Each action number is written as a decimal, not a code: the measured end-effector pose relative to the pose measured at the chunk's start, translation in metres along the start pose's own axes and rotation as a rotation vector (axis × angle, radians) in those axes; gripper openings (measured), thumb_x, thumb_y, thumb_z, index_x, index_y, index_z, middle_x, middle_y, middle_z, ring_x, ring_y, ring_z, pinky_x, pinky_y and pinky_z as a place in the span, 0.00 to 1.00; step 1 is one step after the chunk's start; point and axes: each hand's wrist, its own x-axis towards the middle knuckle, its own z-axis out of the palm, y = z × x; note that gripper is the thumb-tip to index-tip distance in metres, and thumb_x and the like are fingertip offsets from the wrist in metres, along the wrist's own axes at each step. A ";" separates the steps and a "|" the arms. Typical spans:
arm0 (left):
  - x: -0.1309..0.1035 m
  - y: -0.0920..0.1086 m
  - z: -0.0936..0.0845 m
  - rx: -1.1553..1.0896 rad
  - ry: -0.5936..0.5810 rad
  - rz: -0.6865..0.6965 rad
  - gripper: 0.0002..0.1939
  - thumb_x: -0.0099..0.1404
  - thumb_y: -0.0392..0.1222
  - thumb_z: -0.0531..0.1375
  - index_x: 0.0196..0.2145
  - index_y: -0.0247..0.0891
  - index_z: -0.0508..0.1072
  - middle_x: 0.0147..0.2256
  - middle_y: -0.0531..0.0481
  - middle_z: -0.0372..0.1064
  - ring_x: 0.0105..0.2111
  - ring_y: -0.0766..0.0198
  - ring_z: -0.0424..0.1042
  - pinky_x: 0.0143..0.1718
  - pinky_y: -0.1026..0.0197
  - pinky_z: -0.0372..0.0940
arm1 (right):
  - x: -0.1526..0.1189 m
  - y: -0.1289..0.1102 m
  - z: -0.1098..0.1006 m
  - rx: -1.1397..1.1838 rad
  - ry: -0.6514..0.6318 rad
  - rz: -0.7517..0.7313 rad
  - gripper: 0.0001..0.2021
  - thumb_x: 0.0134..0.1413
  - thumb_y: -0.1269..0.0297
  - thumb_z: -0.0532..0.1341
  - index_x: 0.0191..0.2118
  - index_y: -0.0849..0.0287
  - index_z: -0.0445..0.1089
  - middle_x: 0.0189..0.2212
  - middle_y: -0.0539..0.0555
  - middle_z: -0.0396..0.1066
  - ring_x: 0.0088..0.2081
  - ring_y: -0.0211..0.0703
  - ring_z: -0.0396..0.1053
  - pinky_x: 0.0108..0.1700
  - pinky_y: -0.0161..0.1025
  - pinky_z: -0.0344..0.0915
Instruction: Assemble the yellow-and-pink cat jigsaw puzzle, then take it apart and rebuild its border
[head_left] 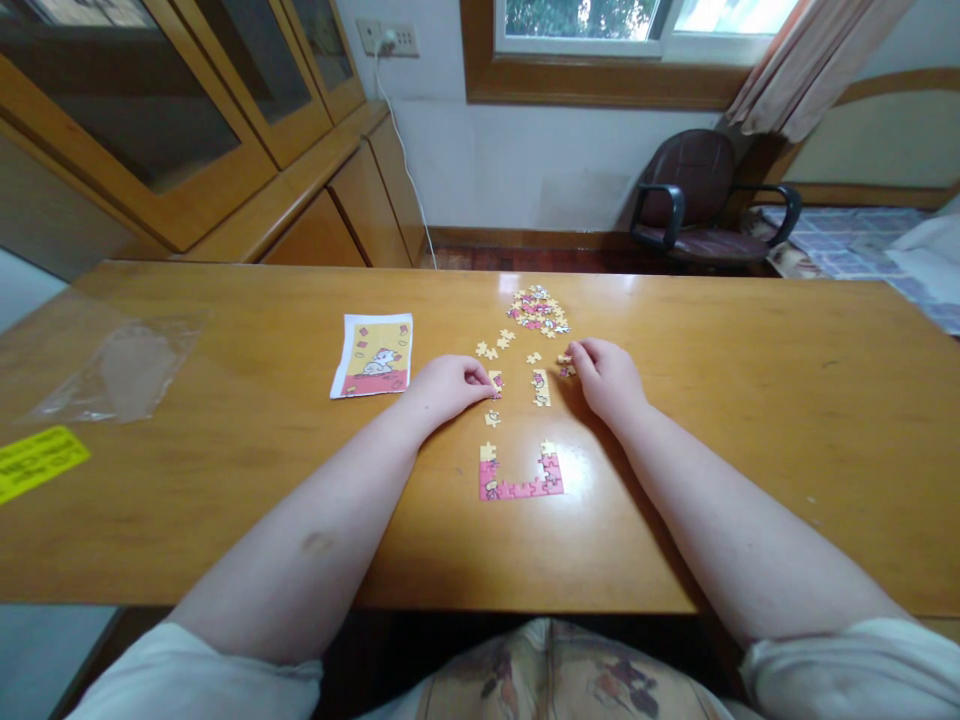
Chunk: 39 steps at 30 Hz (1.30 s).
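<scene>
A U-shaped run of joined pink and yellow puzzle pieces [521, 490] lies near the front of the table. My left hand [455, 388] has its thumb and fingers closed at a small joined strip [496, 380] on the left side. Just below that strip is a single yellow piece [492, 418]. Another joined strip [541, 387] lies between my hands. My right hand [609, 378] rests at a few small pieces [566, 366], its fingertips together and partly hidden; what they hold, if anything, is too small to tell. Loose yellow pieces [505, 340] lie beyond my left hand.
A heap of loose pieces [538, 311] sits toward the table's far edge. Left of my left hand is a picture sheet with a white cat [373, 356]. A clear plastic bag [124, 370] and a yellow label [41, 462] lie at the far left.
</scene>
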 end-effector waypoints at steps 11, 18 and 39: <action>-0.001 0.001 -0.002 -0.013 0.019 0.028 0.09 0.53 0.48 0.64 0.29 0.42 0.77 0.29 0.53 0.75 0.30 0.63 0.71 0.30 0.62 0.61 | -0.001 0.001 0.001 0.012 0.001 -0.002 0.20 0.63 0.54 0.48 0.30 0.57 0.72 0.29 0.55 0.74 0.35 0.46 0.69 0.34 0.37 0.56; -0.003 0.004 -0.002 0.084 0.075 0.153 0.09 0.56 0.46 0.62 0.34 0.43 0.78 0.33 0.52 0.74 0.34 0.62 0.70 0.35 0.61 0.62 | 0.000 0.002 0.001 0.029 0.022 0.033 0.20 0.63 0.56 0.47 0.31 0.58 0.72 0.30 0.56 0.75 0.35 0.47 0.70 0.36 0.38 0.58; -0.001 0.003 -0.002 0.123 0.191 0.183 0.10 0.60 0.44 0.57 0.34 0.40 0.78 0.34 0.49 0.72 0.35 0.61 0.69 0.38 0.60 0.62 | 0.000 -0.006 -0.005 -0.359 -0.054 0.095 0.11 0.55 0.67 0.53 0.33 0.59 0.73 0.34 0.60 0.75 0.36 0.49 0.69 0.37 0.42 0.56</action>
